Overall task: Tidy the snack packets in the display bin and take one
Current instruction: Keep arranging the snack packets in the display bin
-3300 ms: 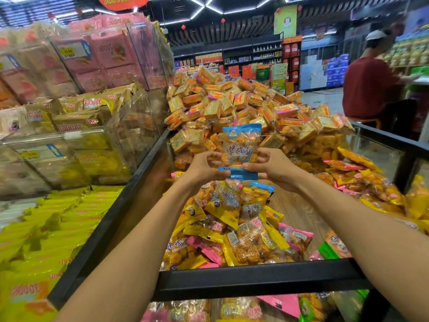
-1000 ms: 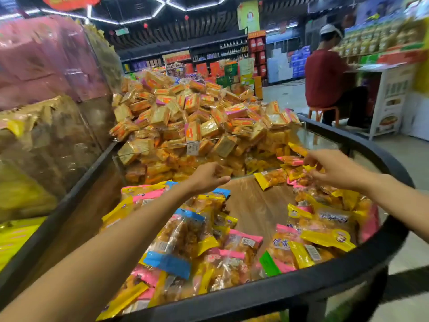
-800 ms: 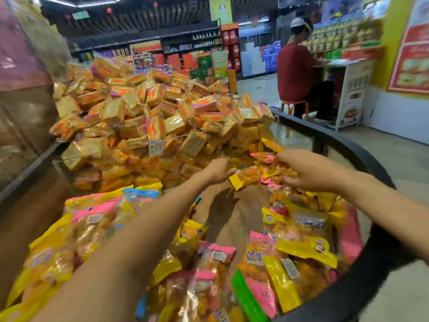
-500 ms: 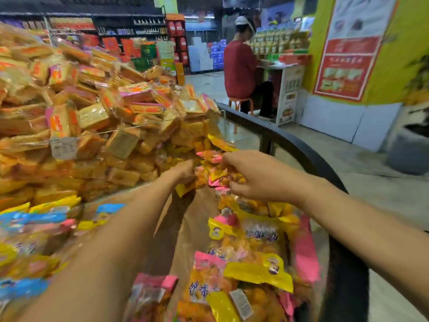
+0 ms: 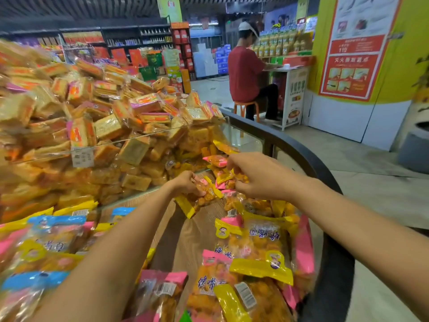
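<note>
Both arms reach out over the display bin [image 5: 325,173], a curved black-railed stand with a bare wooden floor showing down its middle. The left hand [image 5: 185,183] has its fingers curled round a yellow-edged packet [image 5: 202,196] of orange snacks, lifting its near end off the wood at the far end of the bin. The right hand [image 5: 257,174], just beside it, hangs over the heap of packets [image 5: 253,249] along the rail; its fingers are bent down into the small pink and yellow packets there and seem to pinch 1 of them, though the knuckles hide the tips and I cannot tell for sure. More loose packets [image 5: 48,238] in blue, pink and yellow lie on the left side of the bin, under the left forearm. Beyond a clear divider [image 5: 130,141] with a small price tag [image 5: 82,157] stuck to it, a big mound of square wrapped cakes [image 5: 97,112] rises high. Further back, a person in a red shirt [image 5: 246,75] sits on an orange stool [image 5: 246,108] at a white counter, next to a yellow pillar [image 5: 392,54] carrying a red poster.
</note>
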The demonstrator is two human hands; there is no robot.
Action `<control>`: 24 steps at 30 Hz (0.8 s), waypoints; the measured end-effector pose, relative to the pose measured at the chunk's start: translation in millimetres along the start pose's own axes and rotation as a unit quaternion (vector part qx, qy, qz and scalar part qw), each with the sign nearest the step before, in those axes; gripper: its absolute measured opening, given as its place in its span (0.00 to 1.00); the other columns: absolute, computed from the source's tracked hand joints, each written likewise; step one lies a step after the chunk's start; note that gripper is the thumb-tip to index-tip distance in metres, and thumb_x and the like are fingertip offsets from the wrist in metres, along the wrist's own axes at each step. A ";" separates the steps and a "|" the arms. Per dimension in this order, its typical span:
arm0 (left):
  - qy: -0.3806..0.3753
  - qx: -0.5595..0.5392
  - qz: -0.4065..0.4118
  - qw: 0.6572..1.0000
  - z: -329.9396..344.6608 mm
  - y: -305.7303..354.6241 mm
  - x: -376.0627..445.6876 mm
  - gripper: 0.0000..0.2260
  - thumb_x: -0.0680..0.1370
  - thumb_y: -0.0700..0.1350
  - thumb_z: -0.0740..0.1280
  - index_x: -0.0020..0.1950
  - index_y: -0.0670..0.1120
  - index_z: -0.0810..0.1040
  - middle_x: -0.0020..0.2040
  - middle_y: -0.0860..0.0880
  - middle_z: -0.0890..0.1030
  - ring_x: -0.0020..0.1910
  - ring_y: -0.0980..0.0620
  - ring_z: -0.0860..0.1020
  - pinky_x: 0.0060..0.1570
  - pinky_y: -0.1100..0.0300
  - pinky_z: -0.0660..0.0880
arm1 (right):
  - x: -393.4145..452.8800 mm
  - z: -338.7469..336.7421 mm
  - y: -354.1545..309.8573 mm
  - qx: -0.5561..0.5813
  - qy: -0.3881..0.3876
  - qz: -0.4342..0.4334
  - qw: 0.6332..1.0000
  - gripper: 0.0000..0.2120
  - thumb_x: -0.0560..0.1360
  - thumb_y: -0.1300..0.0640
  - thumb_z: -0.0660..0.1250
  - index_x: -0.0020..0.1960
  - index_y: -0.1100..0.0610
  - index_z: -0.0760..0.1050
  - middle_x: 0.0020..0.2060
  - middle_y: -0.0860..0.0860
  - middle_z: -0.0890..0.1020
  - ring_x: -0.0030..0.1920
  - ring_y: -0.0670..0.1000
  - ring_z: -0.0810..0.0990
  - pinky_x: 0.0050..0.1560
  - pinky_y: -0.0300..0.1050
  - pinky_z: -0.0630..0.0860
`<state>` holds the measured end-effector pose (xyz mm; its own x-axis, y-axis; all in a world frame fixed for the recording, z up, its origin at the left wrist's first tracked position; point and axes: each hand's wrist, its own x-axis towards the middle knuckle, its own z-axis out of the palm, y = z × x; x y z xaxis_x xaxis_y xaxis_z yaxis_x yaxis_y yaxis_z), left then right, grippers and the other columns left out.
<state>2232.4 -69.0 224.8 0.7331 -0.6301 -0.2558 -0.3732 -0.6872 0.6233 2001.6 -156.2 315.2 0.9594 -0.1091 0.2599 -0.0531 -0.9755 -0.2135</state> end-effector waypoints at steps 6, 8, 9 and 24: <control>0.055 -0.027 0.053 0.997 -11.3 8.4 -36.0 0.28 0.66 0.34 0.77 0.61 0.45 0.70 0.53 0.46 0.72 0.50 0.49 0.74 0.30 0.62 0.74 | -0.2 1.7 4.7 0.013 0.010 0.014 1.000 0.10 0.74 0.57 0.66 0.53 0.52 0.68 0.41 0.44 0.69 0.43 0.48 0.71 0.37 0.40 0.68; 0.081 -0.042 0.082 0.992 -22.6 11.7 -55.4 0.30 0.66 0.34 0.77 0.63 0.45 0.70 0.53 0.46 0.74 0.49 0.49 0.76 0.31 0.59 0.76 | -1.2 0.6 4.1 0.020 0.009 0.026 0.999 0.10 0.74 0.57 0.66 0.52 0.51 0.67 0.41 0.45 0.70 0.43 0.49 0.73 0.37 0.41 0.69; 0.099 -0.043 0.094 0.990 -28.9 12.9 -66.9 0.30 0.65 0.34 0.77 0.64 0.45 0.71 0.53 0.47 0.74 0.50 0.49 0.76 0.33 0.59 0.77 | -2.3 -0.4 3.4 0.023 0.008 0.032 0.999 0.10 0.74 0.57 0.66 0.52 0.51 0.67 0.41 0.46 0.71 0.43 0.49 0.74 0.37 0.41 0.69; 0.319 -0.338 0.086 0.881 -113.1 -47.2 -305.3 0.19 0.66 0.37 0.77 0.55 0.44 0.78 0.54 0.44 0.81 0.54 0.47 0.78 0.54 0.54 0.76 | 24.5 -4.9 -189.9 0.484 -0.018 0.024 0.875 0.18 0.77 0.43 0.63 0.39 0.57 0.68 0.35 0.55 0.71 0.37 0.53 0.70 0.38 0.44 0.67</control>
<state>2090.5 196.6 357.0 0.9497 -0.2248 0.2182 -0.2438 -0.0929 0.9654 2033.8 25.5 366.7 0.9714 -0.1232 0.2028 0.1486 -0.3501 -0.9249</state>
